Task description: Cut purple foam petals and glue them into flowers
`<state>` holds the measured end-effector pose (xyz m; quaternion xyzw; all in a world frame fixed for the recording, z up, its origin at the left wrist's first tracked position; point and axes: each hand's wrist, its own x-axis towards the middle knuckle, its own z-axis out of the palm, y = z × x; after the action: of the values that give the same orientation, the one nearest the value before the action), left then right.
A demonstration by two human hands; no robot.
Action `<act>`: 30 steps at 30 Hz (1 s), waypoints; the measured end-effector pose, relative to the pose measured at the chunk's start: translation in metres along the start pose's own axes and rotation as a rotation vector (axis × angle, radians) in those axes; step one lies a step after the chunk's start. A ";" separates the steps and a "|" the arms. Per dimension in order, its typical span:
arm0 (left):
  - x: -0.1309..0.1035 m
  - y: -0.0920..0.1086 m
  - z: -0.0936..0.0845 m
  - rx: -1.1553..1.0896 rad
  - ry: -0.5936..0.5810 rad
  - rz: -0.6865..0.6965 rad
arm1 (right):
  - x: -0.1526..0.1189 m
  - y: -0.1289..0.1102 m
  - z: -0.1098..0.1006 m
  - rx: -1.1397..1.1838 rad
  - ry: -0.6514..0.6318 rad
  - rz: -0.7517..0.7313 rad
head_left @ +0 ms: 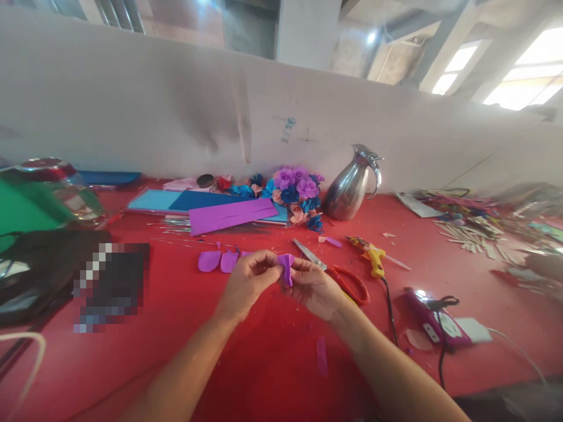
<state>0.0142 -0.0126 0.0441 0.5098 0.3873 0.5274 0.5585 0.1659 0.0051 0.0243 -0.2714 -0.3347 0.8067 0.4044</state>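
Between my two hands is a small folded piece of purple paper point(287, 269), held above the red table. My left hand point(253, 281) pinches its left side with thumb and finger. Fingers of my right hand point(314, 287) grip its right side. Cut purple petals point(209, 261) lie beyond my left hand, partly hidden by it. Scissors with red handles point(352, 285) lie just beyond my right hand, blades pointing away to the left. A narrow purple strip point(322, 356) rests on the table between my forearms.
Behind the hands are a purple paper sheet point(233, 215), a bunch of paper flowers point(299, 187) and a metal jug point(349, 184). To the right lie a yellow glue gun point(376, 262), a purple power strip point(437, 316) and wooden sticks point(479, 237). A glass jar point(65, 193) stands left.
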 end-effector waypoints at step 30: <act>0.004 0.003 -0.001 0.216 0.032 -0.065 | 0.000 -0.005 0.002 -0.292 0.136 -0.174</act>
<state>0.0128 -0.0090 0.0468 0.5457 0.4672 0.4723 0.5107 0.1668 0.0063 0.0295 -0.3512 -0.4425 0.6911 0.4508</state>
